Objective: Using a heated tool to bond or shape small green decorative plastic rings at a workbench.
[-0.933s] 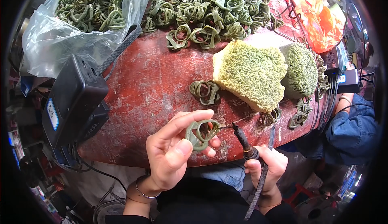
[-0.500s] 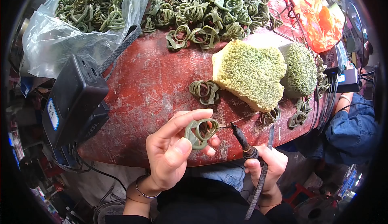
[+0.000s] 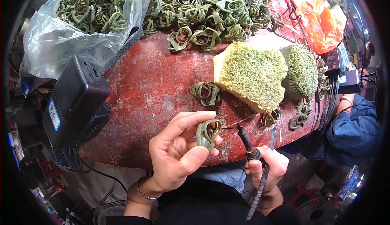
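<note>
The person wore a plain black top (image 3: pixel 199 204), so dark that its folds and seams were lost to me. Its sleeves matched: the left sleeve (image 3: pixel 128 220) ended in a straight black edge around the forearm, and the right sleeve (image 3: pixel 282 215) was the same deep black. Both the left hand (image 3: pixel 170 148) and the right hand (image 3: pixel 271 166) were bare. A slim, silvery bangle (image 3: pixel 146 195) circled the left wrist, smooth and shiny. Past the black front showed light blue denim (image 3: pixel 233 177), faded and creased, its cut too hidden to make out.
</note>
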{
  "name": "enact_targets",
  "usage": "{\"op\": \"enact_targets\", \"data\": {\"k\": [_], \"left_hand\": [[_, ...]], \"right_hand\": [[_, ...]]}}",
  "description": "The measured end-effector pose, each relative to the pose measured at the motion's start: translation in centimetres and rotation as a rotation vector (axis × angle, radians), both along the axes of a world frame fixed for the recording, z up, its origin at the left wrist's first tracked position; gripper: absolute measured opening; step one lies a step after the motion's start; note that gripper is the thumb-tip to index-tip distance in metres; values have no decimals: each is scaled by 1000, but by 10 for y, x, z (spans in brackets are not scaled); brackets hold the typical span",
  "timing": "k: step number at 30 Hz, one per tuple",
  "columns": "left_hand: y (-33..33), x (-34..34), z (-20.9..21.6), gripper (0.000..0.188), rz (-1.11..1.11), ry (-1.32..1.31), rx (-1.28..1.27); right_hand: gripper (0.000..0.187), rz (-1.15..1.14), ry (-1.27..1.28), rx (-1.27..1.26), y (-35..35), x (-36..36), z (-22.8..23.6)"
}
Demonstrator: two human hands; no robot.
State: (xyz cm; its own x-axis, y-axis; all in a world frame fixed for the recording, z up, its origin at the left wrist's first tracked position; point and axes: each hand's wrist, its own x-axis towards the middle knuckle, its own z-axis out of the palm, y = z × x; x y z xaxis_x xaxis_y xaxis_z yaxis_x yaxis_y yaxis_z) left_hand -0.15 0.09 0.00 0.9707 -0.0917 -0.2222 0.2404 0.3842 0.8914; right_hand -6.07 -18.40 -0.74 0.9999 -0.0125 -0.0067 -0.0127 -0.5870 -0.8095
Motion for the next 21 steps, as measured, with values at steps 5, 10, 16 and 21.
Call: {"op": "enact_targets", "data": {"k": [5,10,16,21], "left_hand": [[9,0,-6,51,-75,-28,-121],[10,0,-7,44,-148,-47,-244],[13,0,-11,44,-142,-61,-226],[13,0,-12,44,-149,-89,-195]], "right_hand": [[28,1,-1,-8,2,2,2],[29,-12,-8,17,3,1,1],[30,-12,-17,22,1,0,-1],[31,-16,-19,33,2,0,-2]]}}
